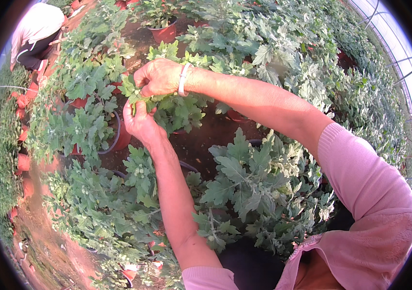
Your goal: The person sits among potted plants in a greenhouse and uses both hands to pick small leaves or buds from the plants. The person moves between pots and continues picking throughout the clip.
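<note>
Thumb and fingers of my left hand (143, 124) pinch a leafy chrysanthemum shoot (130, 89) from below. Just above it, my right hand (163, 77) is curled with its fingertips at the same shoot's top. Leaves and the fingers themselves hide the exact point of contact. A pale band circles my right wrist. Beneath my hands grow more potted chrysanthemums with lobed green leaves, one cluster (180, 112) right under the right wrist. Small round buds (141, 170) show on a plant beside my left forearm.
A red plastic pot (121, 136) stands left of my left hand, another pot (164, 32) beyond. A large leafy plant (242, 177) fills the space between my arms. Further left runs a dirt path (57, 232). A person (39, 32) bends over at upper left. Greenhouse hoops (405, 72) curve at right.
</note>
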A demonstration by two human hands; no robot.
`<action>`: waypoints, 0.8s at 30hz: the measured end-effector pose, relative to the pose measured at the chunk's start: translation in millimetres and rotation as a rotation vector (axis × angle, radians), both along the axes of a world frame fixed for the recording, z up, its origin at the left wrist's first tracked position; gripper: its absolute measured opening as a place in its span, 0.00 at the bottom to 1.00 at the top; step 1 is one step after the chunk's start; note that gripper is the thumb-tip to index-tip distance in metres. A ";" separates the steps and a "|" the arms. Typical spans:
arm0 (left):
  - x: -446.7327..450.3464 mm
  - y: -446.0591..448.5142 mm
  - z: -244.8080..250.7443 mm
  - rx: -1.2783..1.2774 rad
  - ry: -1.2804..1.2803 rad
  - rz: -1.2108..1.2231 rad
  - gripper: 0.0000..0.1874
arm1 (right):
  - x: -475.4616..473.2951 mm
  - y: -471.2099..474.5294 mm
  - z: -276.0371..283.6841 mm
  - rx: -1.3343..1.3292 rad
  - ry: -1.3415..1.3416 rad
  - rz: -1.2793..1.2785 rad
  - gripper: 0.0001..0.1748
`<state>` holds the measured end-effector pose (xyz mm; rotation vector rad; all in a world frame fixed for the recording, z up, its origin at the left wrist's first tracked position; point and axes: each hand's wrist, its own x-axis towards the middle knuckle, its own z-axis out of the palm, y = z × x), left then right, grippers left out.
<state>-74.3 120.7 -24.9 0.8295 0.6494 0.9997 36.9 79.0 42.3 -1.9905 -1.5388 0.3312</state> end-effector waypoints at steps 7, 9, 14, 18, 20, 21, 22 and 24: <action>-1.6 -2.5 4.5 0.086 -0.020 -0.011 0.13 | 3.3 -3.4 0.7 0.039 -0.129 0.055 0.10; -2.4 -2.3 7.3 0.085 -0.011 -0.024 0.12 | 5.6 -1.7 0.6 0.040 -0.179 0.071 0.11; -2.1 0.6 9.0 0.042 0.000 -0.008 0.10 | 4.9 -0.5 -0.4 -0.055 -0.048 0.003 0.14; -0.3 4.6 6.6 -0.035 -0.059 -0.013 0.09 | 2.5 -5.1 1.1 -0.034 -0.032 -0.032 0.14; -0.9 5.8 6.6 -0.027 -0.004 -0.029 0.09 | 1.5 -7.7 1.8 -0.026 -0.007 -0.089 0.13; -0.9 6.0 7.3 -0.054 0.038 -0.038 0.09 | 2.1 -8.4 2.9 -0.010 0.007 -0.113 0.13; -0.7 6.4 8.6 -0.056 0.042 -0.037 0.09 | 2.8 -9.2 3.9 0.014 0.017 -0.132 0.13; -1.7 6.8 12.0 -0.108 0.074 -0.033 0.10 | 2.8 -12.1 5.6 0.042 0.053 -0.198 0.12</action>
